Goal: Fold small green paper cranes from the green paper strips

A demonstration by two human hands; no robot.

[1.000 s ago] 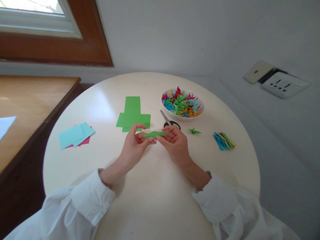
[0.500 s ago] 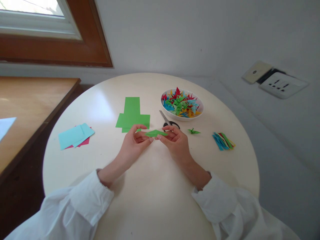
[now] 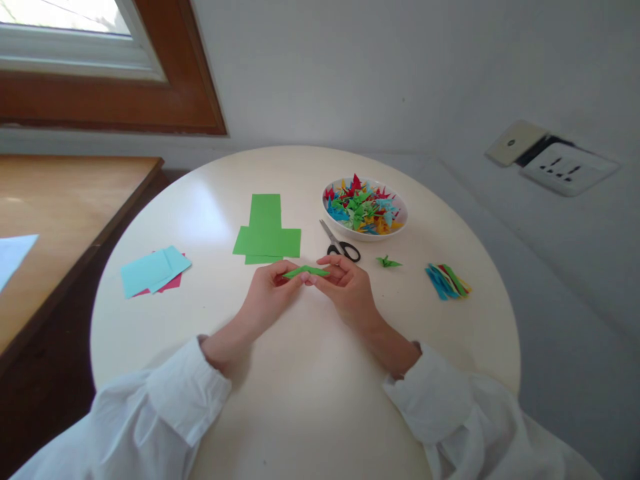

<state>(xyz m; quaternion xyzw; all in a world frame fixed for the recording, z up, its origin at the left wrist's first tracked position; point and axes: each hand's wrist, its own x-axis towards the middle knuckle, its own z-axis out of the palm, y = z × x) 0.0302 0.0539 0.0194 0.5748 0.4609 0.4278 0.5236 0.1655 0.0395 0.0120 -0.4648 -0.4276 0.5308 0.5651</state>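
One folded green paper piece [image 3: 306,271], flat-creased and pointed, sits mid-table between both hands. Left hand [image 3: 267,293]: fingers curled, pinching its left end. Right hand [image 3: 353,290]: loosely curled, gripping the right part; thumbs meet below. Outward: smooth green sheets [image 3: 265,233], overlapping, count unclear, 11 o'clock; one black-handled metal scissors [image 3: 339,245], 1 o'clock; one white oval bowl [image 3: 357,235] of multicoloured paper cranes, uncountable, 2 o'clock; one green paper crane [image 3: 389,262], 3 o'clock; light-blue sheets [image 3: 150,272] over magenta, 9 o'clock.
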